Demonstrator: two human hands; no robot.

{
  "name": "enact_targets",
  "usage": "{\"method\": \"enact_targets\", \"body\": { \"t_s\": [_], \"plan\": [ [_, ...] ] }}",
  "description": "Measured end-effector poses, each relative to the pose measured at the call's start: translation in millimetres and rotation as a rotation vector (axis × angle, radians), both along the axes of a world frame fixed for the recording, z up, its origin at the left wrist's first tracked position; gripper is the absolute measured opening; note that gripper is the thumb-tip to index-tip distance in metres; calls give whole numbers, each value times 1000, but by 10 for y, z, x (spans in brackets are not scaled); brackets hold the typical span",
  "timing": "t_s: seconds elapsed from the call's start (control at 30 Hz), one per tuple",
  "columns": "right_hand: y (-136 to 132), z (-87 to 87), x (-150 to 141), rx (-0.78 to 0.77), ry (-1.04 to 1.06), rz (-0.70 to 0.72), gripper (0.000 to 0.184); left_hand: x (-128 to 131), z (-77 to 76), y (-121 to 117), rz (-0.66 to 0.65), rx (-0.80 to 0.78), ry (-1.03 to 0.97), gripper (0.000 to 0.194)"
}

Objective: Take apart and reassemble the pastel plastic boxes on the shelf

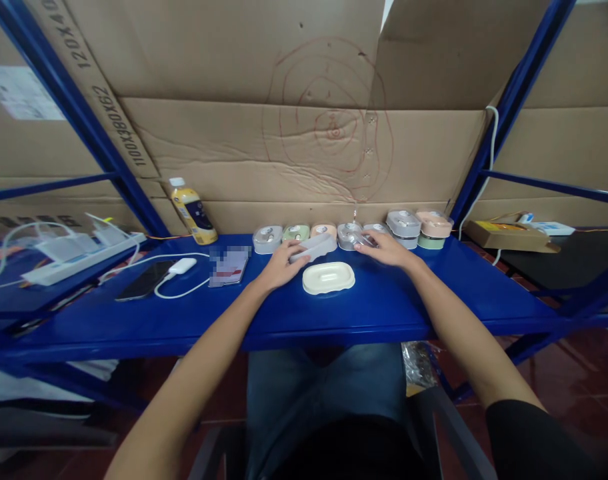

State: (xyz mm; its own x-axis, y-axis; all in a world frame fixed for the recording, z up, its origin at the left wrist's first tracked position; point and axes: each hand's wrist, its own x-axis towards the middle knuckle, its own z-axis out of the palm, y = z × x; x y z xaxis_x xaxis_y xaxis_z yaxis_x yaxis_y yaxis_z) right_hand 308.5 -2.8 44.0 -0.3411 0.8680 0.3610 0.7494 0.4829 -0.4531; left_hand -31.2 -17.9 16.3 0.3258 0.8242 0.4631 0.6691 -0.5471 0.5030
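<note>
My left hand (283, 265) is closed around the end of a light grey, elongated plastic piece (315, 247), tilted above the blue table. My right hand (384, 249) pinches what looks like a clear plastic piece (363, 239), partly hidden by the fingers, in front of the row of boxes. Between the hands, nearer to me, a cream oval dish (329, 277) lies on the table. Behind the hands stand a grey box (268, 239), a green box (295, 233) and a peach box (324, 231), all with clear tops.
Stacked boxes (403, 229) stand at the back right. To the left are a yellow bottle (194, 212), a phone (229, 267), and a dark phone (147, 280) beside a white charger (183, 266) with a cable. Blue shelf posts (515, 100) and a cardboard wall (234, 147) bound the table (384, 307).
</note>
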Motion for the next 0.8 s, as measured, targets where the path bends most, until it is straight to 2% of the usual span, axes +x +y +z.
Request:
{"method": "enact_targets", "body": {
  "t_s": [0.13, 0.23, 0.33, 0.43, 0.5, 0.63, 0.8],
  "plan": [
    [-7, -31, -38, 63, 80, 0, 70, 93, 5, -151, -252, 28, 74, 40],
    [-37, -56, -103, 101, 141, 67, 74, 164, -19, -211, -361, 17, 108, 52],
    [-106, -53, -227, 123, 126, 237, 80, 210, -77, -197, -359, -16, 87, 77],
    [-197, -45, -400, 129, 46, 387, 84, 251, -167, -156, -357, -96, -43, 108],
    [-247, -61, -510, 115, -5, 439, 87, 282, -226, -138, -392, -141, -133, 121],
    [-295, -138, -644, 66, -111, 444, 90, 336, -278, -135, -408, -178, -162, 122],
    [-318, -165, -642, 49, -169, 399, 93, 338, -237, -145, -406, -165, -150, 117]
  ]
}}
